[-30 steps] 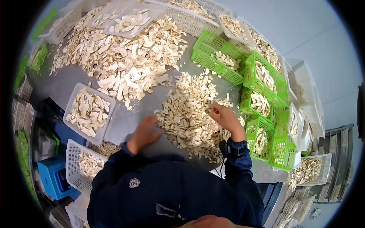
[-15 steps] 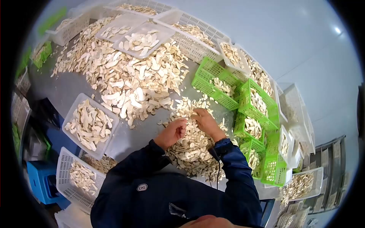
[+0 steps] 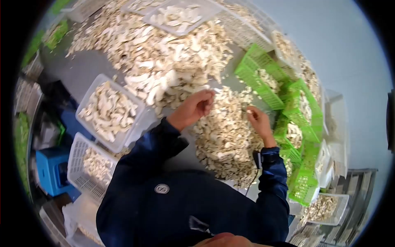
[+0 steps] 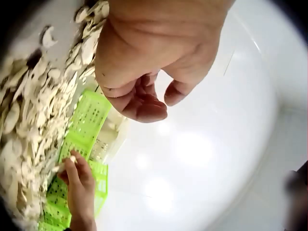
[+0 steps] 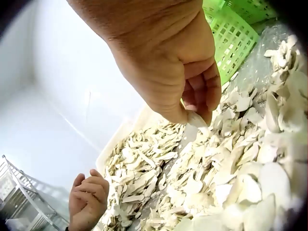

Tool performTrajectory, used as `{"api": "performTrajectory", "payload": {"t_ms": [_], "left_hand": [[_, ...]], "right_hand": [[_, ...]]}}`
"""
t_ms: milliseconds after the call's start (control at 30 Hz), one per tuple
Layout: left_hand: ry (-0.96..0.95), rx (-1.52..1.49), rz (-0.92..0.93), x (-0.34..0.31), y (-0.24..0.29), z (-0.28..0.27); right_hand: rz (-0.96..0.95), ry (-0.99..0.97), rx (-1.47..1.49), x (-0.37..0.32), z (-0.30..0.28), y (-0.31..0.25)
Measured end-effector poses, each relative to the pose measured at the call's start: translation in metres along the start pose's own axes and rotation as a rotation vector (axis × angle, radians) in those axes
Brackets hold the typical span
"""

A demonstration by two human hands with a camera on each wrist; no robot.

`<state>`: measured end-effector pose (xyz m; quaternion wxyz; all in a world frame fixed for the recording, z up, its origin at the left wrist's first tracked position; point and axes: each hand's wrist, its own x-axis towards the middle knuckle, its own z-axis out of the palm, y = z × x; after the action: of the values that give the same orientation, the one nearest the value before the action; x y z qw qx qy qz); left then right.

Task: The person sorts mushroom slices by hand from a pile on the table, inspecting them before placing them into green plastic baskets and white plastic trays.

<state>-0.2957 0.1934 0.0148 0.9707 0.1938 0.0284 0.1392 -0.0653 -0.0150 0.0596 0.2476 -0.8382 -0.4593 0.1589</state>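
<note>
Over the near pile of slices point(image 3: 226, 140) on the grey table point(image 3: 80, 70), both hands at work. Pinches one pale slice point(image 5: 195, 118) between thumb and fingertips of the right hand point(image 3: 258, 120), just above the right edge of that pile and close to the green baskets point(image 3: 263, 78). Holds the left hand point(image 3: 193, 108) at the far left edge of the same pile, fingers curled in toward the palm; cannot tell whether anything sits inside. Hands apart, pile between them.

Farther back and to the left, a bigger heap point(image 3: 164, 57) of the same slices, with a clear tray point(image 3: 210, 10) on top, slices in it too. Along the right of the near pile, the green baskets in a row from far to near, each with slices inside. On the left, a second tray point(image 3: 133, 129) piled with slices at the table edge; nearer still, a white basket point(image 3: 76, 164) with a few slices, and a blue crate point(image 3: 49, 164) beside it. Dark blue sleeves point(image 3: 273, 177) on both arms.
</note>
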Motion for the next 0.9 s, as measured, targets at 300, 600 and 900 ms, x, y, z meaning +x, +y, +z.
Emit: {"api": "performTrajectory", "payload": {"t_ms": [300,600,900], "left_hand": [[0.122,-0.196,-0.041,0.0,-0.025,-0.038],[0.424,-0.246,-0.224,-0.017,-0.087,0.035],[-0.071,-0.082,-0.285,-0.019,-0.085,-0.02]], "right_hand": [[-0.011,-0.048,0.3,-0.007,0.025,-0.01],[0.097,-0.271,0.592,-0.003,0.017,-0.035],[-0.271,0.109,-0.162,0.033,0.056,0.004]]}}
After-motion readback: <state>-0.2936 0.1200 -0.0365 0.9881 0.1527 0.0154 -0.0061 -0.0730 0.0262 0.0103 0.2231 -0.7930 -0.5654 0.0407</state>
